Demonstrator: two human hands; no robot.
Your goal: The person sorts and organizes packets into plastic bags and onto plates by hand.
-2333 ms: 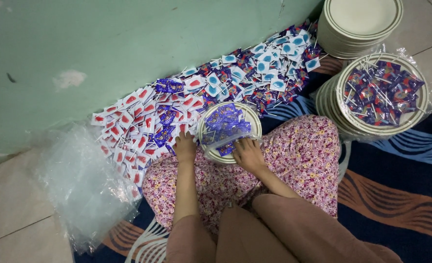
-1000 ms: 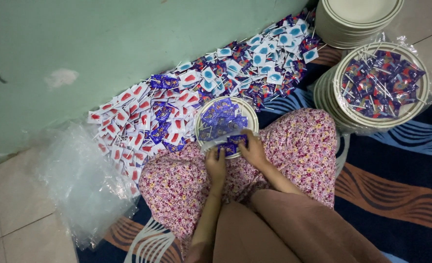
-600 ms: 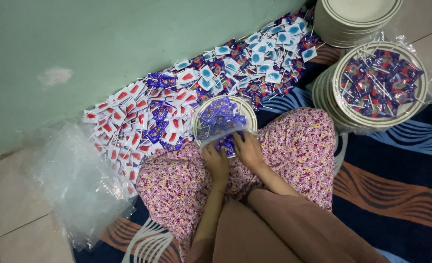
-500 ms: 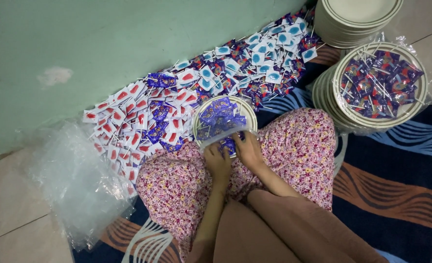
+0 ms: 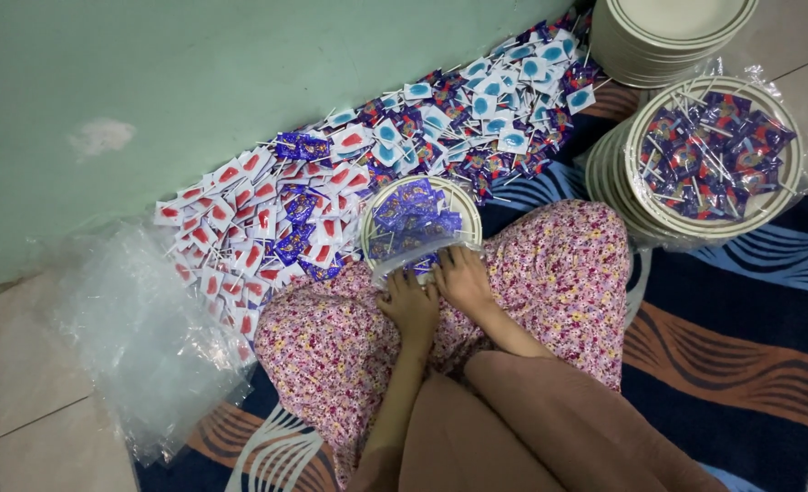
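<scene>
1. Plate [image 5: 466, 202], round and pale with a darker rim, rests on the person's floral-skirted lap [image 5: 550, 273], close to the green wall [image 5: 149, 82]. It is filled with purple wrapped lollipops [image 5: 413, 214] and covered by a clear plastic wrap [image 5: 404, 264] that bunches at its near edge.

2. Left hand [image 5: 411, 305] lies palm down on the lap just below the plate, its fingers curled at the bunched plastic. They touch the wrap, but whether they pinch it cannot be told.

3. Right hand [image 5: 463, 281] sits just beside the left, touching it, fingertips at the plate's near rim and on the plastic. Its fingers are bent together over the wrap; a firm hold is not clear.

4. Loose lollipops in red-and-white wrappers [image 5: 231, 219] cover the floor to the left of the plate, and blue-and-white ones [image 5: 504, 100] spread along the wall behind it.

5. Crumpled clear plastic bags [image 5: 139, 337] lie at the left on the tiled floor.

6. To the right, a stack of plates [image 5: 609, 178] carries a second wrapped plateful of lollipops [image 5: 714, 150]; another stack of empty plates [image 5: 668, 36] stands behind it.

7. A dark blue patterned rug [image 5: 741, 337] lies under the person.
</scene>
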